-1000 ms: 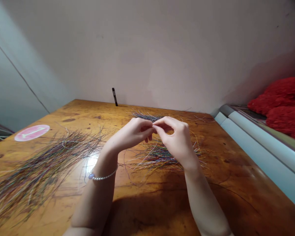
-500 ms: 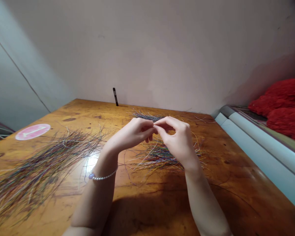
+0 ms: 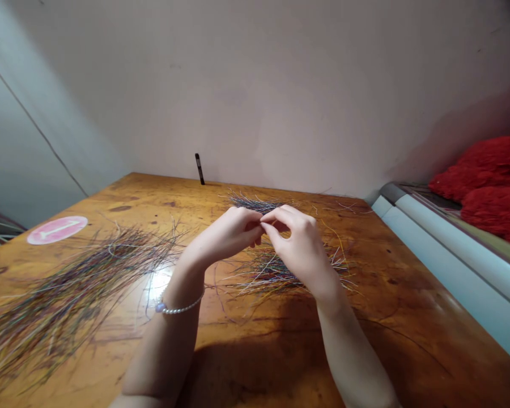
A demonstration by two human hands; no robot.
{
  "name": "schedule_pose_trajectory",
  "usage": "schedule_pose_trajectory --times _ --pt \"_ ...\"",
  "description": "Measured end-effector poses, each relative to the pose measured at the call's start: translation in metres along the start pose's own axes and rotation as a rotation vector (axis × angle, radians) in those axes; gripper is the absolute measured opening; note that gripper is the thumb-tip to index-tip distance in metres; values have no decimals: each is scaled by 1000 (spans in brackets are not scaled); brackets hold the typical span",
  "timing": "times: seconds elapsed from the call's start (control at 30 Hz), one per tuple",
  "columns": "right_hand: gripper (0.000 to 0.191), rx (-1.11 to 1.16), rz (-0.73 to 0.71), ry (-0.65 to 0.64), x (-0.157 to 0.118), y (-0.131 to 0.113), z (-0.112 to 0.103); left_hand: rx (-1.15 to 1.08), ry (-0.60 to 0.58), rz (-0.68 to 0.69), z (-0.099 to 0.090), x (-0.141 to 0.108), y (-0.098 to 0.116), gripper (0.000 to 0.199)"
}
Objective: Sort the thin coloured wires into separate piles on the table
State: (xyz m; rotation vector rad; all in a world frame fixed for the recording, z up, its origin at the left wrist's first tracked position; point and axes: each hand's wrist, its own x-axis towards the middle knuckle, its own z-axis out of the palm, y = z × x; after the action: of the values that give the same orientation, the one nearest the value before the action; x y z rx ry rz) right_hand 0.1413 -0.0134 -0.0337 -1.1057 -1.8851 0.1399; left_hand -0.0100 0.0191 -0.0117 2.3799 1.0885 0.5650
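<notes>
Left hand and right hand are pinching fingertip to fingertip, any held wire too fine to tell. Large wire pile is lying at eight o'clock, smaller tufts at twelve.

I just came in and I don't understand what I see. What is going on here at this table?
A person is working at a wooden table with bare hands. The left hand, wearing a pearl bracelet, and the right hand meet at the fingertips above a loose pile of thin multicoloured wires; anything pinched there is too fine to make out. A larger spread of similar wires lies to the left, and a small bunch lies further back.
</notes>
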Motion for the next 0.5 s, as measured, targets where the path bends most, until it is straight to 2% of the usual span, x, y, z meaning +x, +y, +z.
schedule_pose_trajectory --times 0.27,0.5 --pt "12 -24 35 -46 0 0 -1 33 -11 -23 2 1 -1 20" --pt "12 35 7 -44 0 0 -6 -29 -84 -24 -3 -1 1 18"
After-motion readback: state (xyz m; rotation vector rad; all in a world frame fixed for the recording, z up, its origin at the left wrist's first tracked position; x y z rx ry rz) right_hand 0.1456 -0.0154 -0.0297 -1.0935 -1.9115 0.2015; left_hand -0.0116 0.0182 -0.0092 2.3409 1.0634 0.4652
